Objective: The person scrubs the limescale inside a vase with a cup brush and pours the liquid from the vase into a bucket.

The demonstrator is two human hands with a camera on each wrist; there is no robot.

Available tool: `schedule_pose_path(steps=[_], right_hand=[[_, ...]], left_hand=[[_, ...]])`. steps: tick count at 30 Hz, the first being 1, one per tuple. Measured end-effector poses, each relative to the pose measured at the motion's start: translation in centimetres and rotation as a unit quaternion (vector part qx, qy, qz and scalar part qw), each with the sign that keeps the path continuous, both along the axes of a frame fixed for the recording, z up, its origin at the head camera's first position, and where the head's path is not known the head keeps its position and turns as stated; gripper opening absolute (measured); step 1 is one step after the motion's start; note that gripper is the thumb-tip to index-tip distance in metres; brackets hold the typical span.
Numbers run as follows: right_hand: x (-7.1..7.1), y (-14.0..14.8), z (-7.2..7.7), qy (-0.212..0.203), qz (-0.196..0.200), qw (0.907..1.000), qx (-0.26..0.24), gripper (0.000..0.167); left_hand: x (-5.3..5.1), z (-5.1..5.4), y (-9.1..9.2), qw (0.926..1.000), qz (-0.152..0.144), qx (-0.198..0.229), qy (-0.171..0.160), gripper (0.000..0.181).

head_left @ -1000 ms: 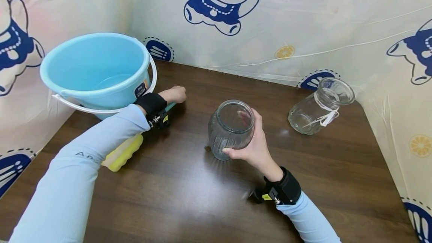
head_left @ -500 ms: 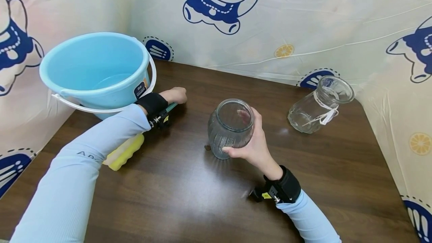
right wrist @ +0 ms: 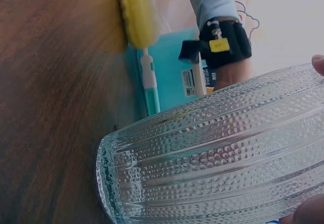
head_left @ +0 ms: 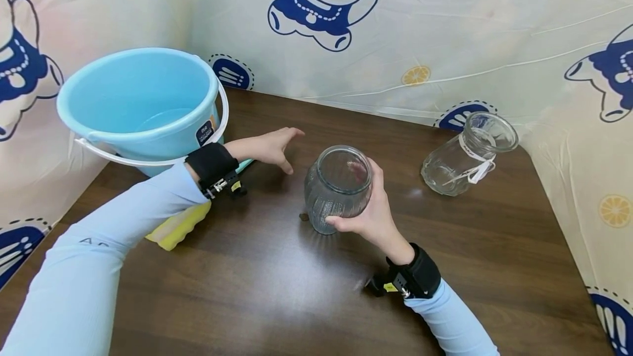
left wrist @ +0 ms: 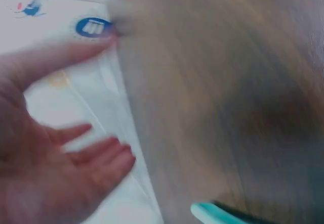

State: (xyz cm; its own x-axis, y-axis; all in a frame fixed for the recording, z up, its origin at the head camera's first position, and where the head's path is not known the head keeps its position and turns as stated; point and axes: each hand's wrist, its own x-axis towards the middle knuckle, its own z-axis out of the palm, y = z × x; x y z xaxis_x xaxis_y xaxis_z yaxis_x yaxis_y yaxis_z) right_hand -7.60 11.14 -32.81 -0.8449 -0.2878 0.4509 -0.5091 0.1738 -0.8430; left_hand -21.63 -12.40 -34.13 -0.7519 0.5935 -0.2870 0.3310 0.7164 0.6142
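Observation:
My right hand (head_left: 372,212) grips a ribbed clear glass jar (head_left: 336,196) from its right side, thumb toward the near side. The jar's textured wall (right wrist: 217,153) fills much of the right wrist view. Left of it, my left hand (head_left: 267,148) reaches over the table with fingers spread, holding nothing. A sponge bottle brush lies beside the bucket: its yellow sponge head (head_left: 184,226) sits under my left forearm, and its teal handle tip (head_left: 245,165) shows just below the left hand. The right wrist view shows the brush's white-and-teal handle (right wrist: 149,77).
A light blue bucket (head_left: 143,145) with a white handle stands at the back left. Toward the back right is a second glass jar (head_left: 447,168) with a white ribbon bow. A patterned curtain (head_left: 445,26) hangs behind the brown wooden table (head_left: 257,290).
My left hand has let go of the brush handle, and its fingers have spread toward the jar. The right hand and the jar have stayed in place.

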Motion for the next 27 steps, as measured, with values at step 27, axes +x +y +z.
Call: schedule_pose_path(steps=[27], right_hand=[[0.4, 0.5, -1.0, -0.035, 0.020, 0.9992, 0.007, 0.117]], left_hand=[[7.6, 0.1, 3.7, 0.9247, -0.096, 0.368, -0.022, 0.105]])
